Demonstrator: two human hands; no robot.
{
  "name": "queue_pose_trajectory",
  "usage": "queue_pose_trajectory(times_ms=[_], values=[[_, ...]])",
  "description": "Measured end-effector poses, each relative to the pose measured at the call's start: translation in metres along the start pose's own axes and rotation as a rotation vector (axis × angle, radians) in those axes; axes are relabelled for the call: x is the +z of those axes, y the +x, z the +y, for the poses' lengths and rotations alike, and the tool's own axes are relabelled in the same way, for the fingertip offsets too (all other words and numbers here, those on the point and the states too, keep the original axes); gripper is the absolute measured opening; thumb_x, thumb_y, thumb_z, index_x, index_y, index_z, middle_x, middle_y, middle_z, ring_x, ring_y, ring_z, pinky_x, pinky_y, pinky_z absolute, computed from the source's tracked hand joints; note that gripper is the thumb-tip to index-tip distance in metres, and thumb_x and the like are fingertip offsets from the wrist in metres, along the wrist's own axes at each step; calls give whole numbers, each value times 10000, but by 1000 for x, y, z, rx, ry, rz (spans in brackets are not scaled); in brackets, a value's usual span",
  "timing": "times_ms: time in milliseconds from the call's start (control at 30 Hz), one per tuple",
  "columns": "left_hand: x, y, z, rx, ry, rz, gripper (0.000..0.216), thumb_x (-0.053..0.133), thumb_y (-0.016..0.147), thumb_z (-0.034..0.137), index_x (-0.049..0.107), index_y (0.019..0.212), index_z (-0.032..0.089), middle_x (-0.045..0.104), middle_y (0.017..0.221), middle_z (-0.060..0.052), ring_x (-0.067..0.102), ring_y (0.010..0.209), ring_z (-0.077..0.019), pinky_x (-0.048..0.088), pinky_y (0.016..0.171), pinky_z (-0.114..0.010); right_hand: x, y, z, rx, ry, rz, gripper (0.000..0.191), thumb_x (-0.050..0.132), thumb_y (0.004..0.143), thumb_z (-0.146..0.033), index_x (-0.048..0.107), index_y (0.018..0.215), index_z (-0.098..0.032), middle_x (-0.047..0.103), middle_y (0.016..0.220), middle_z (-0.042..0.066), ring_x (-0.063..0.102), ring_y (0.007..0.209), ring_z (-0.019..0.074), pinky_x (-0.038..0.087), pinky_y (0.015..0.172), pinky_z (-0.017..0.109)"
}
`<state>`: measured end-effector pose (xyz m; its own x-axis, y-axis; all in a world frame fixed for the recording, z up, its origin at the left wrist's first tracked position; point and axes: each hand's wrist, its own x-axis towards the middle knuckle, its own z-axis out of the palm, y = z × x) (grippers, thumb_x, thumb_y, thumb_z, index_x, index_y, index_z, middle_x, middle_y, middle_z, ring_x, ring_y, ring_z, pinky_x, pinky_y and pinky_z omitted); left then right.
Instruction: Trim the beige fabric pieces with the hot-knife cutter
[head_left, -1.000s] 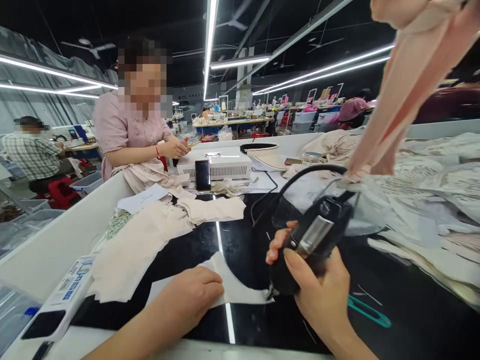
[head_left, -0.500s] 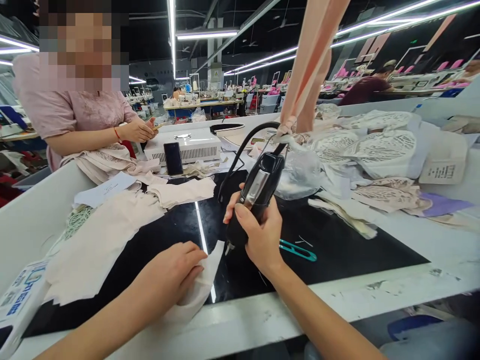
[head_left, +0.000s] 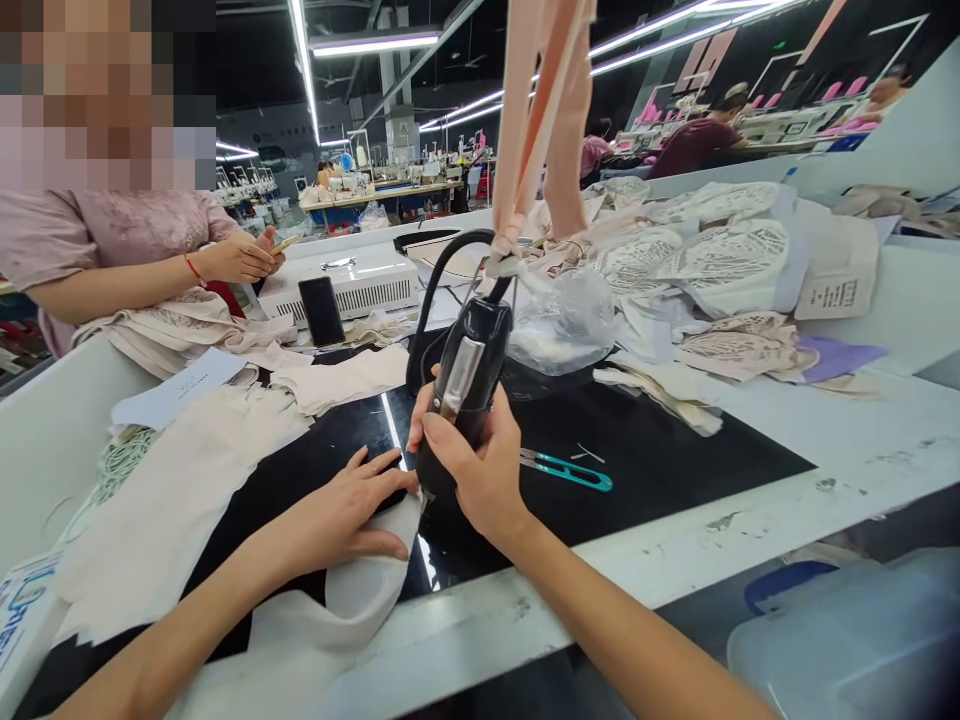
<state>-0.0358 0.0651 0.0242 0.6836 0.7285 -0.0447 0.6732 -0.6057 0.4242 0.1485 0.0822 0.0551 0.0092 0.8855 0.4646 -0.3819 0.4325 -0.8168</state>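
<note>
My right hand (head_left: 484, 460) is wrapped round a black corded hand-held power tool (head_left: 463, 375) with a silver plate on its side. The tool is tilted, and its narrow metal tip points down at the edge of a pale fabric piece (head_left: 367, 585). Whether the tip touches the cloth I cannot tell. My left hand (head_left: 349, 510) lies on that fabric with its fingers spread, close to the tip. The cloth curls and hangs over the table's front edge. Teal thread snips (head_left: 574, 472) lie on the black mat (head_left: 645, 455) to the right of my right hand.
Pink fabric strips (head_left: 540, 120) hold the tool's cord from above. Cream fabric pieces (head_left: 180, 500) lie at left, lace cups (head_left: 720, 255) at right. A phone (head_left: 321, 312) leans against a white box (head_left: 382, 285). A person (head_left: 142, 250) stands across the table, holding a phone.
The view has shifted, moving the scene leftward. My left hand's fingers have spread on the fabric, and the fabric edge now lies right by the tool's tip.
</note>
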Motion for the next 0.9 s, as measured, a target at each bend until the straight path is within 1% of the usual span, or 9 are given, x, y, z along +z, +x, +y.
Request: queue_pose_trajectory(times_ms=[100, 167, 300, 467, 533, 600, 667, 733, 900], values=[[3, -2, -7, 11, 14, -3, 586, 781, 897, 460, 531, 1383, 250, 423, 1614, -148, 292, 1558, -332, 194, 1247, -672, 3, 0, 0, 9, -4, -7, 270, 757, 799, -348, 539, 921, -246, 612, 781, -46, 572, 618, 123, 532, 601, 284], [4, -3, -10, 26, 33, -2, 588, 777, 893, 487, 545, 1376, 245, 398, 1630, -151, 252, 1571, -337, 206, 1243, -672, 5, 0, 0, 10, -22, -6, 266, 756, 793, -347, 540, 911, -246, 613, 784, -40, 574, 627, 128, 528, 599, 284], [3, -3, -10, 51, 69, 26, 594, 785, 881, 503, 570, 1369, 240, 463, 1586, -155, 265, 1565, -350, 209, 1240, -679, 7, 0, 0, 10, -45, -7, 262, 752, 790, -347, 543, 912, -248, 617, 792, -30, 576, 651, 138, 529, 603, 282], [-1, -2, -5, 55, 100, 14, 687, 807, 862, 486, 532, 1439, 234, 591, 1464, -161, 376, 1515, -361, 177, 1227, -717, 10, -1, 1, 9, -39, -13, 258, 747, 789, -339, 532, 900, -249, 606, 785, -31, 562, 649, 137, 523, 600, 279], [-3, -1, -1, 51, 124, -14, 746, 820, 856, 458, 494, 1484, 223, 590, 1465, -177, 374, 1514, -371, 180, 1211, -739, 12, -2, 2, 19, -34, -21, 271, 753, 776, -331, 521, 893, -251, 603, 780, -37, 557, 638, 134, 521, 600, 282], [-5, -1, 2, 49, 145, -30, 748, 827, 853, 432, 497, 1487, 211, 551, 1506, -196, 342, 1527, -383, 213, 1195, -750, 14, -2, 1, 33, -41, -27, 275, 751, 759, -321, 517, 886, -252, 605, 777, -36, 557, 637, 137, 524, 607, 291], [-8, 0, 4, 52, 153, -32, 680, 825, 858, 407, 548, 1446, 207, 533, 1527, -195, 321, 1535, -391, 270, 1179, -743, 17, -3, 1, 40, -58, -26, 266, 744, 745, -308, 522, 881, -251, 612, 778, -30, 561, 652, 144, 528, 620, 297], [-10, 0, 6, 55, 147, -37, 608, 823, 864, 384, 596, 1402, 214, 556, 1510, -178, 321, 1534, -395, 304, 1172, -729, 19, -4, 0, 36, -66, -27, 259, 741, 740, -302, 531, 883, -250, 621, 780, -25, 564, 669, 149, 529, 626, 297], [-13, 0, 7, 39, 120, -41, 609, 841, 851, 352, 596, 1398, 244, 570, 1497, -150, 323, 1532, -385, 289, 1187, -715, 18, -2, 1, 11, -52, -42, 267, 758, 748, -312, 539, 888, -250, 617, 776, -28, 557, 663, 147, 516, 606, 288]])
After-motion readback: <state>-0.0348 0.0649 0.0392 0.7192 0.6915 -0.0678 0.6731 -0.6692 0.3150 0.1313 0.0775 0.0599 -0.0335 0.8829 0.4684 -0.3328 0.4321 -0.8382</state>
